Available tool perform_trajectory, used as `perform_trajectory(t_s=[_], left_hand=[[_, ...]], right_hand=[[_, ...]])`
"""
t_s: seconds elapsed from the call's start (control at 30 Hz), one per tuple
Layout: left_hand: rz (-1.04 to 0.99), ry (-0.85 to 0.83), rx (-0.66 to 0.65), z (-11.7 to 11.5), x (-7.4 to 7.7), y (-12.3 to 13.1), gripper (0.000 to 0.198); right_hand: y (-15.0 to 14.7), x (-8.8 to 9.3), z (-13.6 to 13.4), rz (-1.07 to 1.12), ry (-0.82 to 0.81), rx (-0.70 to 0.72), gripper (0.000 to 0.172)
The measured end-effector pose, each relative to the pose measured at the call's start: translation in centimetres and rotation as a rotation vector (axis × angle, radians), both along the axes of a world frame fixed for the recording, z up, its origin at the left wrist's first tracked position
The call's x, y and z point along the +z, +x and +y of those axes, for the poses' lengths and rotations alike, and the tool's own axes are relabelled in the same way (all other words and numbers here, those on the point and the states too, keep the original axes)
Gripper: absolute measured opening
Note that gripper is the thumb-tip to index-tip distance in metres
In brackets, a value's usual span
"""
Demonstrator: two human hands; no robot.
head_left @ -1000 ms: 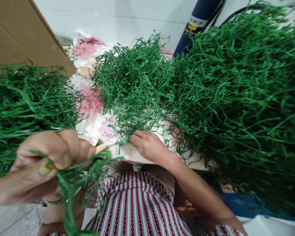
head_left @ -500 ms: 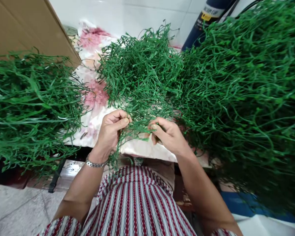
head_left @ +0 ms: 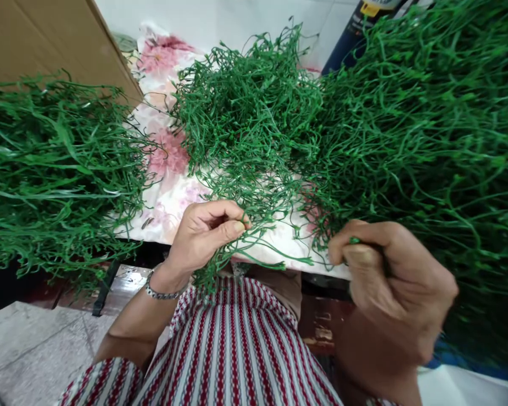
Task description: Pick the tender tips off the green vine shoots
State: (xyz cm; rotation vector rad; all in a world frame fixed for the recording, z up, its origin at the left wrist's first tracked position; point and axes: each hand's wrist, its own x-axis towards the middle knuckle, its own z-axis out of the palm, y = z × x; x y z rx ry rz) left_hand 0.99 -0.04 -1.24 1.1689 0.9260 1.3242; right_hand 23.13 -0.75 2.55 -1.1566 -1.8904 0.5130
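My left hand (head_left: 207, 234) pinches a small bunch of thin green stems (head_left: 215, 269) between thumb and fingers. Their ends hang below the palm and fan out to the right over the table edge. Off to the right and closer to the camera, my right hand (head_left: 393, 276) is closed, with a green stem tip (head_left: 354, 241) showing between thumb and forefinger. The rest of that stem is hidden in the fingers. Beyond both hands lies a loose tangle of similar branching stems (head_left: 254, 107), thinning out toward my left hand.
A big heap of green stems (head_left: 432, 129) fills the right side; another heap (head_left: 59, 169) lies at left. Beneath is a flowered cloth (head_left: 167, 194). A cardboard box (head_left: 46, 45) stands back left, a dark blue cylinder (head_left: 347, 42) back right against the tiled wall (head_left: 237, 22).
My right hand has moved away to the right and toward the camera, leaving the bunch. My left hand has shifted slightly right and nearer to me, still pinching the stems.
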Motion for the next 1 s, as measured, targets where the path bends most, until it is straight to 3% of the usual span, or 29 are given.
perform_trajectory(t_s=[0.1,0.3,0.43,0.63,0.77,0.9,1.0], left_hand=[[0.116,-0.003,-0.044,-0.2,-0.4,0.8,0.005],[0.242,0.142,0.009,-0.9,-0.9,1.5,0.005],[0.157,0.139,0.005,-0.8,-1.5,1.5,0.007],[0.014,0.005,-0.006,-0.8,-2.2,1.5,0.008],[0.125,-0.048,-0.125,-1.0,-1.8,1.1,0.016],[0.341,0.043,-0.304,-0.8,-1.3,0.6,0.024],[0.413,0.117,-0.365,-0.5,-1.1,0.4,0.031]], right_hand=[[-1.8,-0.1,0.3,-0.121,0.09,0.16,0.009],[-4.0,-3.5,0.9,-0.206,-0.029,0.303,0.014],[-4.3,-5.0,0.5,-0.116,0.051,0.309,0.011],[-4.4,-5.4,0.3,-0.048,0.051,0.271,0.013],[-4.5,-5.8,0.3,-0.008,0.035,0.29,0.011],[-4.2,-5.6,0.6,-0.064,0.048,0.348,0.014],[-3.9,-5.1,1.2,-0.139,-0.003,0.445,0.023]])
